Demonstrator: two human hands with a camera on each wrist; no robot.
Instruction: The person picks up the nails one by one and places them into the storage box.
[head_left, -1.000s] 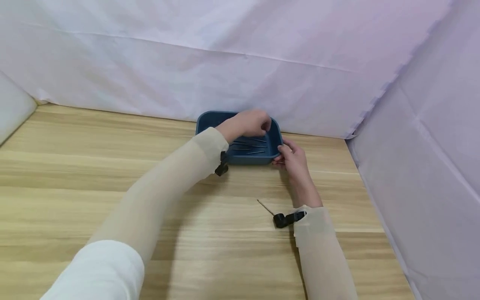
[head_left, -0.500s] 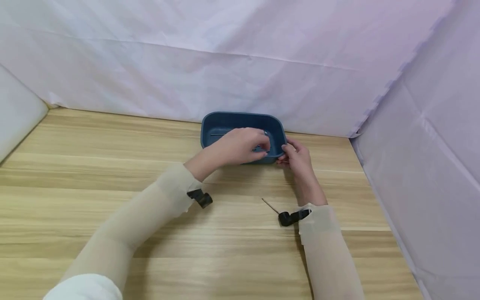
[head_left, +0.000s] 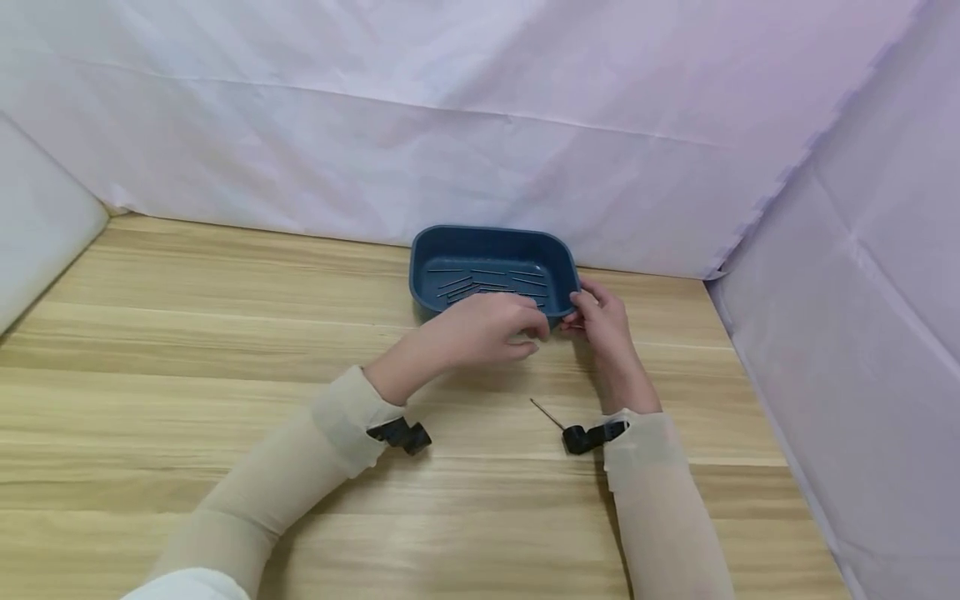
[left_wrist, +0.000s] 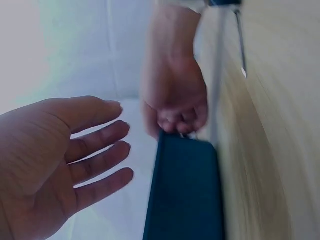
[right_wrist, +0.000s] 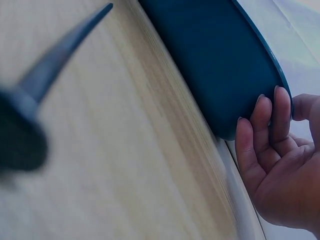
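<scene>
Blue tray (head_left: 558, 275) corner held by right hand (head_left: 603, 321), left hand (head_left: 483, 329) open beside

We see the tray (head_left: 493, 271) on the table (head_left: 187, 333) at its far edge, against the backdrop (head_left: 450, 125), with thin rods (head_left: 487, 283) lying in it. Our left hand (head_left: 483, 329) sits at the tray's 6 o'clock, just before its near wall. Our right hand (head_left: 603, 321) is at its 4 o'clock corner, touching it.

Tray (head_left: 558, 271) dark blue – table (head_left: 187, 333) light wood grain – backdrop (head_left: 375, 125) pale lilac.
</scene>
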